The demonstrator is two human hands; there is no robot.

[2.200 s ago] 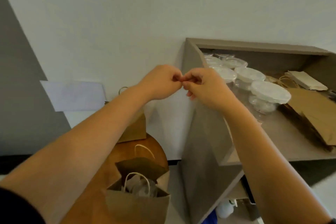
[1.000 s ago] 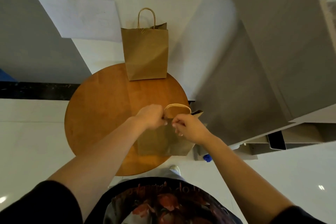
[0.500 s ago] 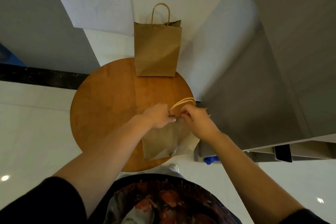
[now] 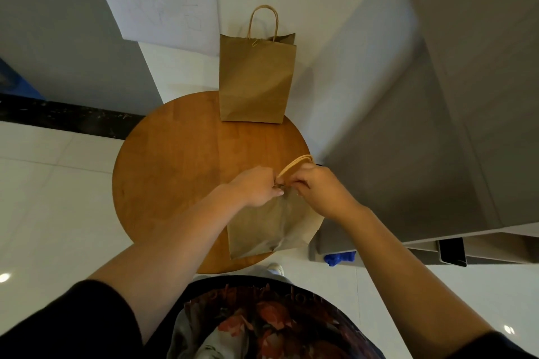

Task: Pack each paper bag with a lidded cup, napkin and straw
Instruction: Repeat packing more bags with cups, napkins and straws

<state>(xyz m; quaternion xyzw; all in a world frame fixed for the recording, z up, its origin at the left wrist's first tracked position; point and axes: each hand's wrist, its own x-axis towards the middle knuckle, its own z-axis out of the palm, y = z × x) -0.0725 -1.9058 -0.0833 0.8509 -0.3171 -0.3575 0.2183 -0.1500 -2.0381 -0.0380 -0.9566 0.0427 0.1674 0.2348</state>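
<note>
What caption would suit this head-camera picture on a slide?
Both hands pinch shut the near bag on a round table; a second bag stands behind.

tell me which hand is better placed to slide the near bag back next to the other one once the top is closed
Left, probably. Both hands pinch the near bag's top, but the left hand is over open round table, while the right hand is at the table's edge beside the grey cabinet. The far bag stands straight ahead.
</note>
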